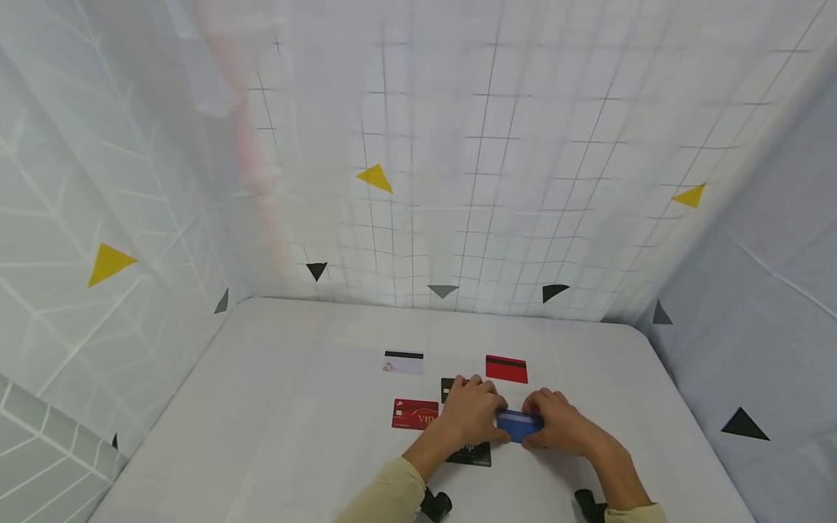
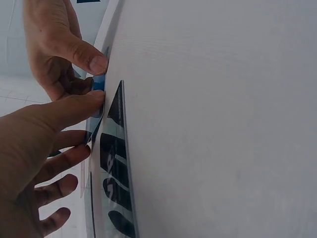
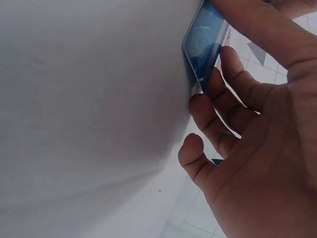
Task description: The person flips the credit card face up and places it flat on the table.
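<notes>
A blue card (image 1: 519, 426) with a pale stripe lies between the two hands, low at the white table. My left hand (image 1: 472, 412) pinches its left end with thumb and fingers. On the opposite end, my right hand (image 1: 559, 423) grips with thumb and fingertips. In the right wrist view the card (image 3: 204, 37) looks tilted against the white surface, its edge by the fingertips. A black card (image 1: 474, 456) is partly hidden under the left hand and wrist; another dark card (image 1: 447, 390) shows beyond the left knuckles.
A red VIP card (image 1: 415, 414) lies left of the left hand. Farther back are a white card (image 1: 403, 362) with a black stripe and a red card (image 1: 506, 368) with a dark stripe. White sheets hang behind and beside the table (image 1: 294, 407).
</notes>
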Motion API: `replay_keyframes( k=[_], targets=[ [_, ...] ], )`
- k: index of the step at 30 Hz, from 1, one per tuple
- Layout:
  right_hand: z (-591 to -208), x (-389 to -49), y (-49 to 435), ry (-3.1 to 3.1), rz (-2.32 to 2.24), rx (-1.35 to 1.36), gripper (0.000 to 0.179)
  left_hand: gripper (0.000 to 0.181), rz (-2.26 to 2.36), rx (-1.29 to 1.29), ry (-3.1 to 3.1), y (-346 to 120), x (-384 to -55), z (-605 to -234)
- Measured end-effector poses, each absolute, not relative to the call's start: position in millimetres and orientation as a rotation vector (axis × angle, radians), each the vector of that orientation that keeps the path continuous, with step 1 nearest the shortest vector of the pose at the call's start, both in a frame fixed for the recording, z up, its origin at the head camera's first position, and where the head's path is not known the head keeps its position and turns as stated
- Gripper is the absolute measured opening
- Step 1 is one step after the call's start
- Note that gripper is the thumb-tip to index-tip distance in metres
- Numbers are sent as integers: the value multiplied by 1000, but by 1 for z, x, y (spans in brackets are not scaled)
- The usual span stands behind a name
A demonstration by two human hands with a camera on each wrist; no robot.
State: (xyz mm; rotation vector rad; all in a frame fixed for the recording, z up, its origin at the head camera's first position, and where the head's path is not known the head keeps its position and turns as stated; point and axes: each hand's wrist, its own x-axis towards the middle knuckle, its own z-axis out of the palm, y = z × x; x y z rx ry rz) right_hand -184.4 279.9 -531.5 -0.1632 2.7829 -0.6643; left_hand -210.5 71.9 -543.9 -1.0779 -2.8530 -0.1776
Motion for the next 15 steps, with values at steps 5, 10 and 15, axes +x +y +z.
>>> replay_keyframes(
  k=[5,10,15],
  targets=[
    [-532,-184,281,2777,-672,-144,57,54,-172,-1100,-2842,73,-210,-544],
    [-530,-182,283,2800,-658,-185,59,57,-168,-1103,-2843,73,-209,-542],
    [-531,-181,283,2833,-626,-223,59,56,-177,-1098,-2837,73,-209,-542]
  ],
)
